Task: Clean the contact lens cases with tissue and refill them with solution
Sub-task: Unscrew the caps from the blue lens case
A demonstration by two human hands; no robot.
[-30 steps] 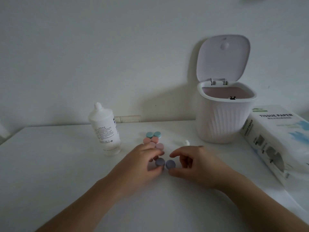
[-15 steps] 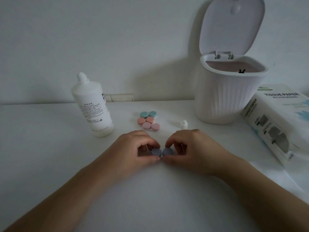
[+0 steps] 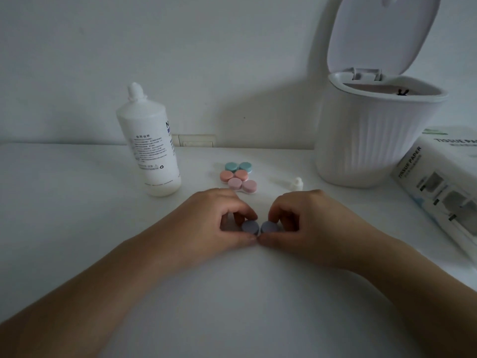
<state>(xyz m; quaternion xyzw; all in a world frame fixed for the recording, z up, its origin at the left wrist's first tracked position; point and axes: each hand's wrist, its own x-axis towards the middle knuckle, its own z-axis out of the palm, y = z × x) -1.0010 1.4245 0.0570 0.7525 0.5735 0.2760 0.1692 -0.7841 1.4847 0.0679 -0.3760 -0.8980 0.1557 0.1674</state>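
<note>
I see the purple twin-capped plastic lens case on the white desk, my left hand pinching its left cap, my right hand its right.

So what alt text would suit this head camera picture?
Left hand and right hand each pinch a cap of a purple lens case on a white table. Behind: three more cases, solution bottle, open bin, tissue pack.

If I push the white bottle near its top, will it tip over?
Probably yes: the bottle is tall, narrow and standing upright. It looks like smooth plastic, so it may slide first. How full it is cannot be seen.
</note>
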